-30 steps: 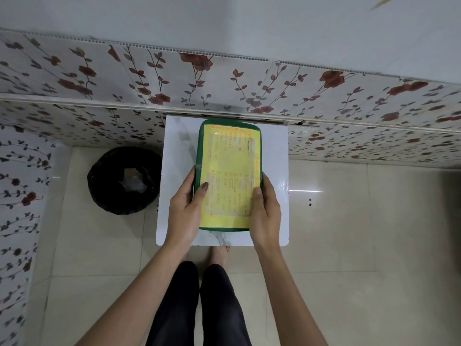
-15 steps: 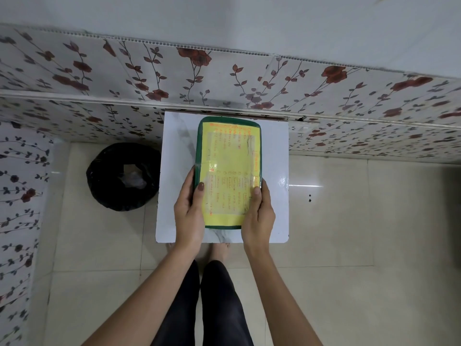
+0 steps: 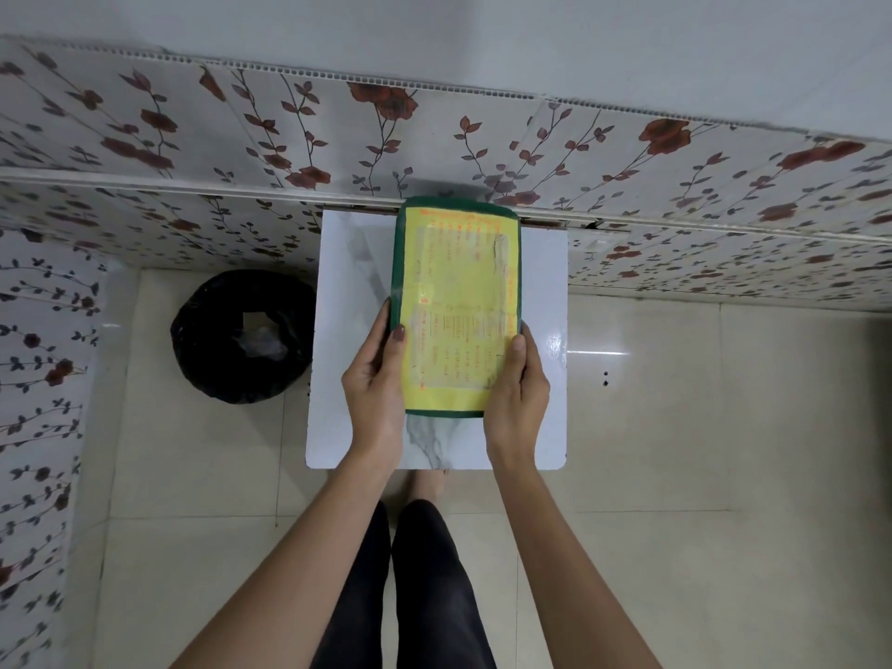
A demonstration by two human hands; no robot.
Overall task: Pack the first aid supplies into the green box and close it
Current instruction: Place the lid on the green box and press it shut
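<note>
A box (image 3: 456,301) lies lengthwise on a small table (image 3: 347,292) set against the far wall (image 3: 193,127), its far end at the wall. The left hand (image 3: 374,393) grips the box's near left edge, the right hand (image 3: 516,393) its near right edge. A bin (image 3: 212,350) stands on the floor (image 3: 675,427) just left of the table.

Green box (image 3: 397,263) with yellow label (image 3: 458,311) — white marbled table (image 3: 347,292), black bin (image 3: 241,335), rose-patterned wall (image 3: 289,137).
</note>
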